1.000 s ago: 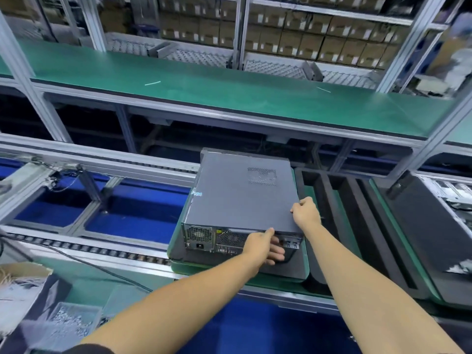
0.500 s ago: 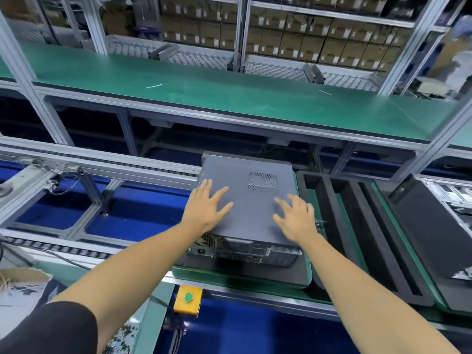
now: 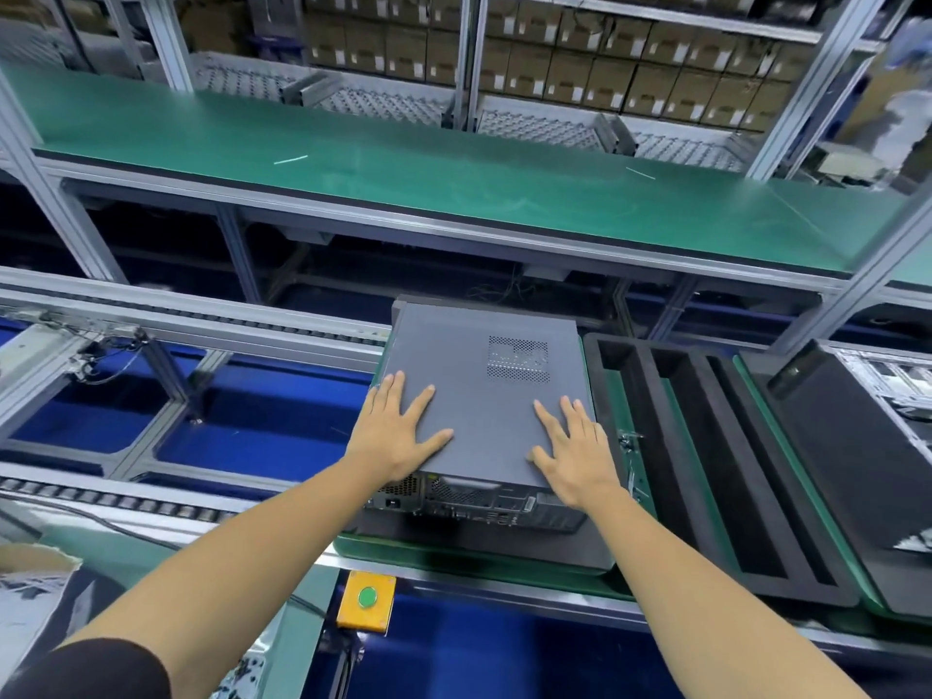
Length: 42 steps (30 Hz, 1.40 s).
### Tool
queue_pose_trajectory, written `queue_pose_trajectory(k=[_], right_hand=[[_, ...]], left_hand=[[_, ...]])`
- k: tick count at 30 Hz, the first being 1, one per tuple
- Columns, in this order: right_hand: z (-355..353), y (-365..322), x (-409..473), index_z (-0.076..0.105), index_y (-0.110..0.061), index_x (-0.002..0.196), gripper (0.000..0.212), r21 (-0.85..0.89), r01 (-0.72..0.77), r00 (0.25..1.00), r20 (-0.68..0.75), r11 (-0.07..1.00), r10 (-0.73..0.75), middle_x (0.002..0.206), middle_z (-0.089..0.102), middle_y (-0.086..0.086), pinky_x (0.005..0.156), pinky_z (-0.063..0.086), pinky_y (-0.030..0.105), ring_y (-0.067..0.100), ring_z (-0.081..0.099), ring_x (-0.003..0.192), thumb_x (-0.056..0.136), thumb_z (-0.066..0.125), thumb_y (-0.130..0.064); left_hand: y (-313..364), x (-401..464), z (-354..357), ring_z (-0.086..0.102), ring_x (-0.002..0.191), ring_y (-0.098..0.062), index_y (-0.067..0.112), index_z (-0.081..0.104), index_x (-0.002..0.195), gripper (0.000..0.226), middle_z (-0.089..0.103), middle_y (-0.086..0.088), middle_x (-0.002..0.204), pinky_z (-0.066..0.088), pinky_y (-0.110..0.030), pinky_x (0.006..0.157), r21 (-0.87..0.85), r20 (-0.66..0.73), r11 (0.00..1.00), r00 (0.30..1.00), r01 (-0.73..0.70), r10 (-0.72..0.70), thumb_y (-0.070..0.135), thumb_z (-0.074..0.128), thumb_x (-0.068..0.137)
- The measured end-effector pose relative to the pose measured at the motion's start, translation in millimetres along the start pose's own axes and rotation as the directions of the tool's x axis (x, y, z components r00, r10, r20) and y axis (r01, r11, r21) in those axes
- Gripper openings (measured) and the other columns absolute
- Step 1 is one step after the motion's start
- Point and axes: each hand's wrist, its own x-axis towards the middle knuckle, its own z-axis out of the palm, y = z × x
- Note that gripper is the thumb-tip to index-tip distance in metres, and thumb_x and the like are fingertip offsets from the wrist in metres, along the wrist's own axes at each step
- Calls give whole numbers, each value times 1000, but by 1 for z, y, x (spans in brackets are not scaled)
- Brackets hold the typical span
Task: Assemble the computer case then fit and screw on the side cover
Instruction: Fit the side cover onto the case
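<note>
The gray computer case (image 3: 484, 396) lies flat on a green pallet (image 3: 469, 552), with its side cover (image 3: 474, 375) on top. The left hand (image 3: 398, 436) lies flat on the near left part of the cover, with its fingers spread wide. The right hand (image 3: 575, 451) lies flat on the near right part of the cover, and its fingers are spread too. Both hands press down and hold nothing. A patch of small air holes (image 3: 518, 358) sits on the far right part of the cover. The back of the case, with its plugs and fan grilles, faces the person. Just to the right of the case lies a black foam tray (image 3: 716, 466) with long slots. Below the case, near the person, is a yellow box with a green button (image 3: 367, 597). Behind the case runs a long green surface (image 3: 454, 184).
</note>
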Motion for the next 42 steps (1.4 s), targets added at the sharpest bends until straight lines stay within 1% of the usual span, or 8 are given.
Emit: queue_pose_trajectory(k=[11, 15, 20, 23, 27, 30, 35, 42], right_hand=[[-6, 4, -3, 9, -47, 161, 67, 15, 34, 999, -1, 999, -34, 171, 5, -1, 126, 6, 44, 20, 0, 158, 100, 35, -59], [-4, 3, 0, 8, -48, 160, 66, 0, 19, 1000, -15, 1000, -19, 171, 5, -2, 126, 4, 44, 19, -1, 158, 100, 33, -58], [0, 0, -7, 9, -47, 161, 68, 36, 12, 999, -30, 999, -11, 171, 6, -2, 125, 2, 43, 18, -1, 158, 97, 31, -61], [0, 1, -8, 8, -47, 160, 70, -2, 14, 999, -34, 1000, -14, 171, 7, -1, 125, 3, 45, 18, 0, 158, 95, 27, -63], [0, 0, -8, 8, -50, 159, 68, 25, -9, 999, -38, 1000, 9, 171, 5, -3, 127, 2, 51, 17, -2, 158, 97, 31, -60], [1, 0, -9, 10, -49, 160, 68, 37, -8, 999, -39, 999, 9, 171, 6, -3, 127, 3, 51, 17, -2, 158, 98, 35, -60], [-1, 0, -10, 13, -48, 160, 67, 71, 10, 999, -36, 997, -7, 172, 6, -2, 127, 2, 51, 17, -3, 158, 98, 36, -58], [-8, -1, -14, 10, -48, 160, 74, 48, 44, 999, -11, 998, -43, 172, 4, 3, 127, 0, 50, 21, -4, 158, 91, 32, -65]], left_hand=[[3, -17, 5, -7, 155, -34, 34, 5, 162, 101, 0, -23, 167, -7, -47, 126, 56, -58, 998, 998, -12, 15, 93, 1, 80], [2, -8, 4, -20, 153, -31, 35, -1, 161, 102, -15, -18, 167, -6, -48, 125, 6, -10, 1000, 1000, -26, 26, 94, 2, 78], [-1, -12, 5, -21, 153, -30, 37, -5, 161, 101, -16, -17, 167, -7, -49, 125, 10, -6, 999, 999, -48, 48, 94, 1, 78], [-2, -11, 2, -23, 152, -32, 39, -6, 160, 103, -17, -13, 167, -7, -56, 123, -2, 36, 998, 998, -58, 58, 97, 5, 76], [-9, -18, -1, -28, 149, -39, 51, -18, 153, 108, -19, -10, 167, -8, -69, 117, 61, 112, 969, 966, -241, 233, 105, 17, 67], [-21, -19, -10, -29, 147, -43, 49, -28, 150, 118, -27, -10, 164, -8, -72, 114, 162, 212, 900, 905, -405, 369, 106, 25, 62], [-27, -18, -23, -16, 152, -43, 51, -24, 151, 96, -15, -4, 168, 4, -72, 117, 179, 209, 868, 880, -463, 426, 93, 26, 80], [-24, -22, -31, -11, 154, -38, 54, -14, 153, 90, -9, 1, 169, 6, -71, 118, 177, 223, 865, 875, -469, 429, 76, 43, 87]])
